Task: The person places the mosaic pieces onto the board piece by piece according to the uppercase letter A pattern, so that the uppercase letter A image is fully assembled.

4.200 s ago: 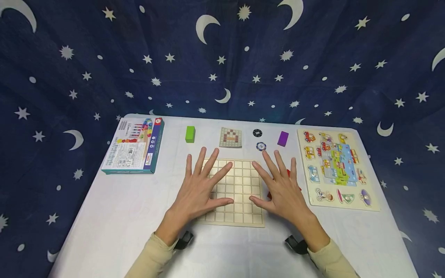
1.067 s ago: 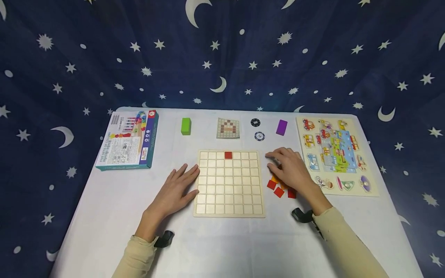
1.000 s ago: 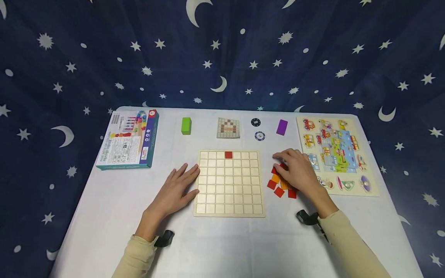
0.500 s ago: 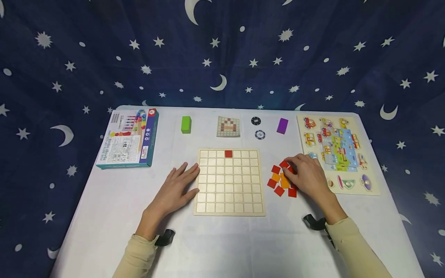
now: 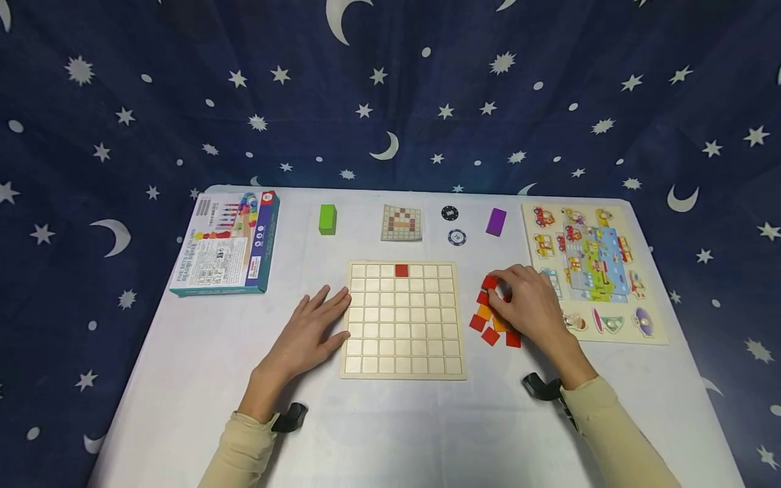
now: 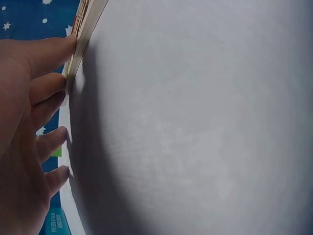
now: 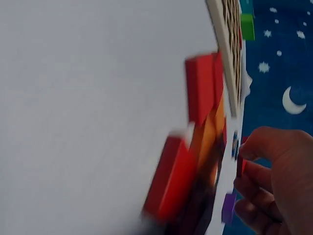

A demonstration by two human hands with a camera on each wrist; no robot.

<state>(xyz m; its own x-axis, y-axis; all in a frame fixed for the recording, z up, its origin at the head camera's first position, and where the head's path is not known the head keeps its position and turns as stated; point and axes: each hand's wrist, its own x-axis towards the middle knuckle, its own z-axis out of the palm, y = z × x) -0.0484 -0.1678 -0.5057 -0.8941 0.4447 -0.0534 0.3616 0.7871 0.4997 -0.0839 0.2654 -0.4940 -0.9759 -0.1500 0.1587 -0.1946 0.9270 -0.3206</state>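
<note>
A wooden grid board [image 5: 403, 318] lies mid-table with one red tile [image 5: 401, 270] in its top row. My left hand [image 5: 314, 324] lies flat on the table, fingertips against the board's left edge [image 6: 85, 24]. Right of the board is a small pile of red and orange tiles [image 5: 490, 329]. My right hand [image 5: 518, 298] sits over that pile, thumb and forefinger pinching a red tile [image 5: 490, 282] at its far end. The right wrist view shows the pile [image 7: 203, 93] close and blurred, with the pinched tile's edge [image 7: 240, 166] between my fingertips.
Along the far side of the white table are a game box [image 5: 227, 244], a green block [image 5: 327, 219], a pattern card [image 5: 401, 223], two poker chips [image 5: 449, 213], a purple block [image 5: 496, 221] and a peg puzzle [image 5: 592, 271]. Starry blue cloth hangs behind.
Both hands left the board, which now has a red tile in its top row. My right hand moved to the pile and pinched a red tile. The left hand settled at the board's left edge.
</note>
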